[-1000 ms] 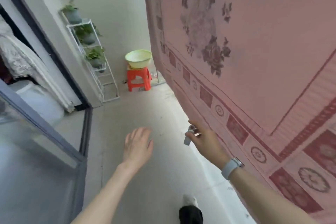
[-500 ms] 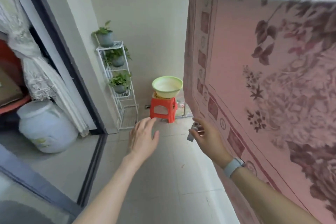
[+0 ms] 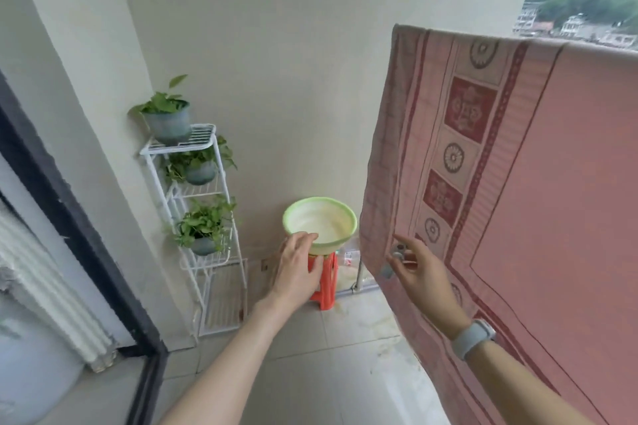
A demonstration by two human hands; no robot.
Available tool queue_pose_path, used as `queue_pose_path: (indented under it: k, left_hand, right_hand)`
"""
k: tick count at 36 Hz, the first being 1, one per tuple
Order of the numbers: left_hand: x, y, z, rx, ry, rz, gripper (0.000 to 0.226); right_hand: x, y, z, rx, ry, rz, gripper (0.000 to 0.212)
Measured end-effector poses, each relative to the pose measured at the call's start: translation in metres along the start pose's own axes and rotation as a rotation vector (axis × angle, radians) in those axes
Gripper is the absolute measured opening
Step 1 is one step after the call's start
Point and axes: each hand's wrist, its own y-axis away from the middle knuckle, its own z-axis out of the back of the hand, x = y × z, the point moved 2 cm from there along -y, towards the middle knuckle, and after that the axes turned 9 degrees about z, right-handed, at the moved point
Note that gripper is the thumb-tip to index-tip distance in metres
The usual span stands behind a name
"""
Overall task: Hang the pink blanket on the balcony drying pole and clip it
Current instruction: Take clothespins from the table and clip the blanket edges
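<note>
Head view: pink blanket (image 3: 538, 190) is already draped over the pole at the balcony's right side, so hanging looks done and clipping is what I have left. My right hand (image 3: 419, 272) has its grip closed on what looks like a grey clip (image 3: 393, 260) (blurry), near the blanket's edge. Left hand (image 3: 298, 269) open, empty.

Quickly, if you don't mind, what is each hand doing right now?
Left hand: open, holding nothing.
Right hand: closed on a clip, beside the blanket.
</note>
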Motion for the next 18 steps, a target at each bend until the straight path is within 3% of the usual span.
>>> queue_pose_path:
  k: [10,18]
  left_hand:
    - [0.020,-0.244,-0.071,0.040,0.047,-0.105,0.035]
    - [-0.026,-0.445,-0.091,0.082,0.197,-0.158,0.029]
  right_hand:
    - [-0.102,-0.202,-0.058,-0.123,0.054,-0.073,0.038]
    - [-0.155,-0.381,-0.068,-0.238,0.040,-0.120,0.031]
